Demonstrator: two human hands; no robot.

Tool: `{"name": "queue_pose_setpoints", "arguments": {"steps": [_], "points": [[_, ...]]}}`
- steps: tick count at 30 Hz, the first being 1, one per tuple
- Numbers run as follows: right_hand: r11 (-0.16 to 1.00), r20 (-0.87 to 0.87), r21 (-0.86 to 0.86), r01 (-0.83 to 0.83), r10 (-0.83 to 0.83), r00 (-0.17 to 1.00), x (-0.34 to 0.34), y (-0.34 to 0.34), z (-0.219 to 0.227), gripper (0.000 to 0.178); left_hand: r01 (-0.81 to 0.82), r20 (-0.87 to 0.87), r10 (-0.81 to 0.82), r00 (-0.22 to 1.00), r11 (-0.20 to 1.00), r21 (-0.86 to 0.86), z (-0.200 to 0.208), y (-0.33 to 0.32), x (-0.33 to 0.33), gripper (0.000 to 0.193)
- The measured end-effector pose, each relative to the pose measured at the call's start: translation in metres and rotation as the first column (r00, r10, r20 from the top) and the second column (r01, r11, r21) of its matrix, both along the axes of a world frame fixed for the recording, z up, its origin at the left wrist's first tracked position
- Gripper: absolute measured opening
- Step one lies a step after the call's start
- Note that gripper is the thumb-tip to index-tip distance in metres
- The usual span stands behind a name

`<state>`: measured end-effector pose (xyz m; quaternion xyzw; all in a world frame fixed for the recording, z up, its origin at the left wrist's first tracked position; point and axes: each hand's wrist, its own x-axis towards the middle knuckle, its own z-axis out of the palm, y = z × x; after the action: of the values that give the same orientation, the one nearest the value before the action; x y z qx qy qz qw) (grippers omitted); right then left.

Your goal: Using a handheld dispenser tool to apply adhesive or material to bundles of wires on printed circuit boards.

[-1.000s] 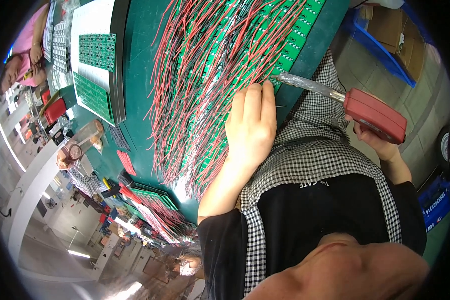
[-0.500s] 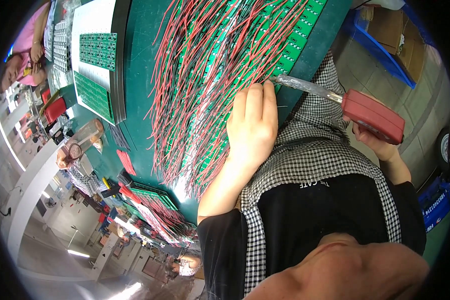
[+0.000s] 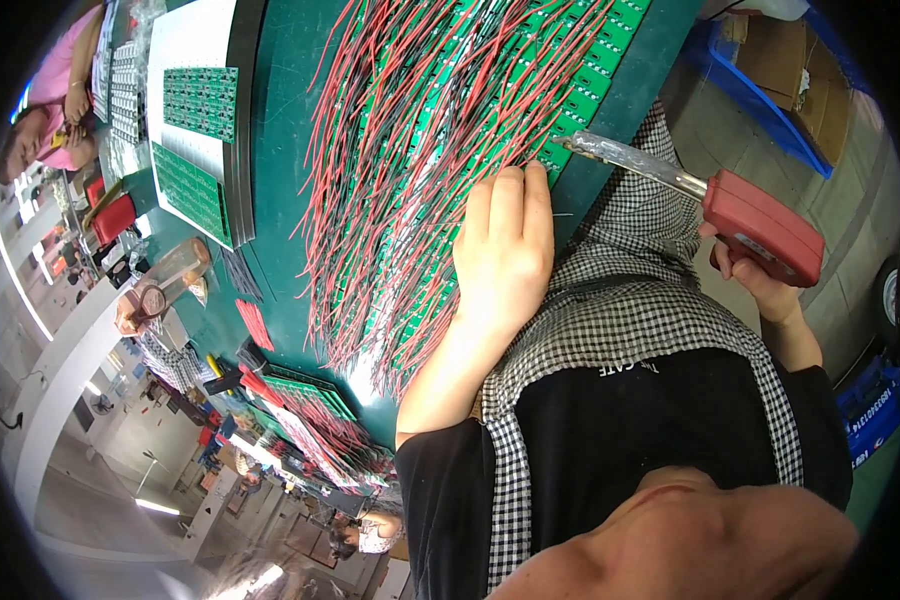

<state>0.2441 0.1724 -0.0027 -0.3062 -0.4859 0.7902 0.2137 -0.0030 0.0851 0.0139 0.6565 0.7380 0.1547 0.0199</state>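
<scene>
My left hand rests over the red and black wires near the right edge of the green circuit boards. Its fingers are pressed together with the tips bent down, and the thumb is hidden. A thin pale strand sticks out beside it; what the fingers pinch cannot be made out. My right hand is closed round the red handle of a soldering gun. The gun's metal shaft points left, its tip just over the boards' edge, right of my left fingertips.
Boards lie on a white stack at the left of the green table. Nearer are a clear plastic jar and bundled wires. Wired boards are piled below. A blue bin stands right; another person sits far left.
The soldering gun in my right hand has shifted right and slightly up, its tip drawing away from my left fingertips. My left hand has stayed in nearly the same place.
</scene>
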Motion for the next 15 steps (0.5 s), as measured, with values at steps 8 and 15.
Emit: {"name": "queue_pose_setpoints", "arguments": {"steps": [8,15], "points": [[0.996,0.06,0.085,0.011,-0.016,0.998,0.004,0.001,-0.006,0.057,-0.024,0.008,0.023,1.0,0.999,0.033,0.001,0.001,0.001,0.029],[0.998,0.039,0.032,0.051,-0.052,0.998,0.003,0.003,-0.002,0.043,0.011,-0.005,-0.011,1.0,0.995,0.094,-0.002,0.013,0.004,0.027]]}}
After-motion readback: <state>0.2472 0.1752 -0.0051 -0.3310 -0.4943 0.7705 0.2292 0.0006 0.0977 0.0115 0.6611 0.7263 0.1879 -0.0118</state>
